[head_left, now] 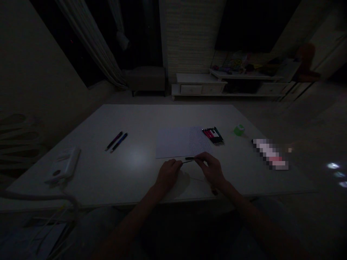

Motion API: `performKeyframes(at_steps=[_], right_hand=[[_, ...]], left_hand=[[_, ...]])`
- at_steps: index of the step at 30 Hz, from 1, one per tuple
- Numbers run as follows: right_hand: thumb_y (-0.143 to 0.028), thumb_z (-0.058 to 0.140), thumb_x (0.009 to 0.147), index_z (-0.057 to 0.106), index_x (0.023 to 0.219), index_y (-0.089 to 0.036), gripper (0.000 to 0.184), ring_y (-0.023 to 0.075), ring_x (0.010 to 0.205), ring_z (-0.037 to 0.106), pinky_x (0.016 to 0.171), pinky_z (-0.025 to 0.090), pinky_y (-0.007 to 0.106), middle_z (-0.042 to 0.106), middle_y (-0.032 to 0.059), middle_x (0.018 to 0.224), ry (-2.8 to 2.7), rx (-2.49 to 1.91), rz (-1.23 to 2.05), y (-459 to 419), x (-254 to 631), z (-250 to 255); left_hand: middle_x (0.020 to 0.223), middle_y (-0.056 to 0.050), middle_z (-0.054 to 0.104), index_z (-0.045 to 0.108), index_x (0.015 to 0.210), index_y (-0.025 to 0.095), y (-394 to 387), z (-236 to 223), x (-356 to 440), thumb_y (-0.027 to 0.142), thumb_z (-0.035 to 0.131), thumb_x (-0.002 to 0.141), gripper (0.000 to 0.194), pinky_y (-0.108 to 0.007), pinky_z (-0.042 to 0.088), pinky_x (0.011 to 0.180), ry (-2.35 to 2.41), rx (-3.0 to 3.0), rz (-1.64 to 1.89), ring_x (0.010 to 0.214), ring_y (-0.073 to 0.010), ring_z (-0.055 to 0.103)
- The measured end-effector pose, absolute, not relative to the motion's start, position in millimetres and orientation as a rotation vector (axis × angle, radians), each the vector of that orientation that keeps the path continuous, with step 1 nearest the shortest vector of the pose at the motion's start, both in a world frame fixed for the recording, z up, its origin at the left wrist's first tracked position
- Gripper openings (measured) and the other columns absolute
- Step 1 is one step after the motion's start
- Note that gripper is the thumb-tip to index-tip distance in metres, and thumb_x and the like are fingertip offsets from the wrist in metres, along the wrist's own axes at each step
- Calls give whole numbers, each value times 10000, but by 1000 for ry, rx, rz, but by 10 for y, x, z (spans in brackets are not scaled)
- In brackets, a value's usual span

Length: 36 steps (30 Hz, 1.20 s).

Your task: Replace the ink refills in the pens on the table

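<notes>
My left hand is closed, pinching a thin dark stick that looks like a pen refill and points to the right. Between the fingertips of my right hand is a short dark pen barrel, lying just above the refill. Whether the two parts touch cannot be made out in the dim light. Both hands are low over the white table, just in front of an open notebook with handwriting on its right page. A row of several pens lies at the notebook's right edge.
Two pens, a dark one and a blue one, lie on the left. Farther left is a white box-like device with a cable. A green object and a blurred-out phone-like item are on the right.
</notes>
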State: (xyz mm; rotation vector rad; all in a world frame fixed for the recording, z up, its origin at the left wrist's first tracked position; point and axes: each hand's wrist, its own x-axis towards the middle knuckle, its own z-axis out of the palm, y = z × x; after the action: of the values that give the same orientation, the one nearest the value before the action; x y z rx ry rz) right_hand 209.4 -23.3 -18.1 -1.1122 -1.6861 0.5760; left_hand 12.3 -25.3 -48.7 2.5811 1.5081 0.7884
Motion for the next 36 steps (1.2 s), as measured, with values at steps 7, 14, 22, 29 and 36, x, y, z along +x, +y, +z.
performKeyframes(at_steps=[7,14,22,29,36], right_hand=[[-243,560,798,611,808,-201,67,140,696,558,637,452,266,598,19,749,-1695,-1063,567,-244,2094,-168],[-238,564,795,620,800,-194,71,135,665,553,621,452,263,598,23,733,-1785,-1010,567,-230,2106,-196],[-258,549,802,621,800,-197,94,149,692,571,640,464,278,611,34,752,-1704,-1062,556,-257,2096,-160],[-269,556,794,619,793,-195,97,152,679,567,622,464,285,606,38,731,-1732,-1034,557,-251,2103,-169],[-251,563,794,616,792,-191,80,144,663,562,615,456,277,600,30,723,-1771,-1014,527,-246,2105,-202]], left_hand=[[822,-40,558,564,937,185,-257,-477,122,212,393,900,177,-276,397,689,1522,2589,783,744,-159,503],[814,-34,555,559,933,200,-259,-483,129,225,409,895,156,-277,387,684,1518,2659,700,727,-159,493],[824,-30,555,551,935,207,-268,-475,130,201,425,884,135,-282,386,689,1521,2673,682,739,-164,499],[825,-34,549,552,932,205,-271,-480,131,162,448,861,133,-289,382,683,1521,2683,657,744,-170,499],[839,-34,547,544,937,206,-267,-492,124,177,448,867,123,-302,391,708,1504,2701,629,759,-176,502]])
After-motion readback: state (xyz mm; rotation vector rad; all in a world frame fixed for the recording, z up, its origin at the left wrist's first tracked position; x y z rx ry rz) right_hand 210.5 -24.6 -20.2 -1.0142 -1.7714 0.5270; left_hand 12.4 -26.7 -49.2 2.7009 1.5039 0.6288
